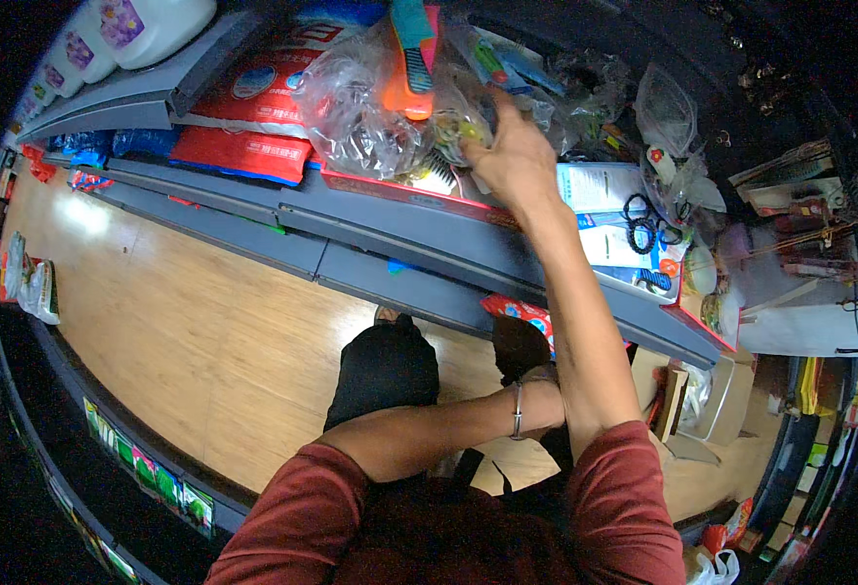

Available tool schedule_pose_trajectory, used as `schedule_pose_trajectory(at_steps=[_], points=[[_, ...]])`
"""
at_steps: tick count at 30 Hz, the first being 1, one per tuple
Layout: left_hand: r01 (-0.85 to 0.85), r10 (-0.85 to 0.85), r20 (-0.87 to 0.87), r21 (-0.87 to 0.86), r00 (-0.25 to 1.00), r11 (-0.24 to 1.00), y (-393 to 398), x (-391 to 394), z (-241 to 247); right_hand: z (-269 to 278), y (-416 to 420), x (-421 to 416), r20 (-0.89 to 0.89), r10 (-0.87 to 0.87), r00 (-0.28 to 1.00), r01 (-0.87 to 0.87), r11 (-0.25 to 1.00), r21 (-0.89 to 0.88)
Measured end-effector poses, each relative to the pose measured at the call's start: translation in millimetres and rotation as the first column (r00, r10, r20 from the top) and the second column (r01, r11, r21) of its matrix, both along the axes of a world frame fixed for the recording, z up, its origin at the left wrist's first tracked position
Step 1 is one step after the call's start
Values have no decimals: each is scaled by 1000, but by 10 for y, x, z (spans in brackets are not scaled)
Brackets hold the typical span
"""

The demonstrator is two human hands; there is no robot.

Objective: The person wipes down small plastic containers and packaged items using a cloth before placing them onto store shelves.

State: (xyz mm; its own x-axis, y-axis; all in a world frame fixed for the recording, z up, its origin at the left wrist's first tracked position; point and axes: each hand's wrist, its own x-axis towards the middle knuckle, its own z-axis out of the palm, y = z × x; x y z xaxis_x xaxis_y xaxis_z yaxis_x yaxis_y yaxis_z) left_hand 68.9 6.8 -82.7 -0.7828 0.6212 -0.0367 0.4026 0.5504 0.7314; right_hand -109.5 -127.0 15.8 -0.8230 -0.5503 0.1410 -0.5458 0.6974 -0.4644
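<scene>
My right hand (518,157) reaches over a shallow red cardboard box (414,191) on a grey shelf. Its thumb and forefinger are spread, close to a clear plastic bag with small yellow-green items (465,130); the other fingers are hard to see. Left of it sits a larger clear plastic bag (359,110), with orange and teal-handled items (410,80) above. A green and red packaged item (489,62) lies just beyond my fingertips. My left hand (544,395) passes under my right forearm, mostly covered, a metal bangle at the wrist; what it holds is hidden.
Red printed packages (242,153) lie left of the box, with white jugs (132,29) on a higher shelf. Black beaded bands (639,225) rest on papers at right. The shelf edge (399,238) runs before my knees. An open cardboard carton (725,398) stands lower right.
</scene>
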Motion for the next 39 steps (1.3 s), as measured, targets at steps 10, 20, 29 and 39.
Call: schedule_pose_trajectory(at_steps=[10, 20, 29, 39], points=[[56, 23, 337, -222, 941, 974, 116, -202, 275, 756, 1815, 117, 52, -144, 988, 148, 806, -573], [120, -28, 359, -238, 933, 964, 421, -55, -254, 420, 3513, 97, -312, -556, 771, 450, 821, -351], [270, -182, 375, -196, 909, 943, 492, -199, -157, 88, 4023, -100, -293, -603, 742, 564, 797, -215], [236, -99, 391, -318, 915, 918, 420, -203, -59, 74, 4225, -191, -244, -735, 633, 687, 679, -259]])
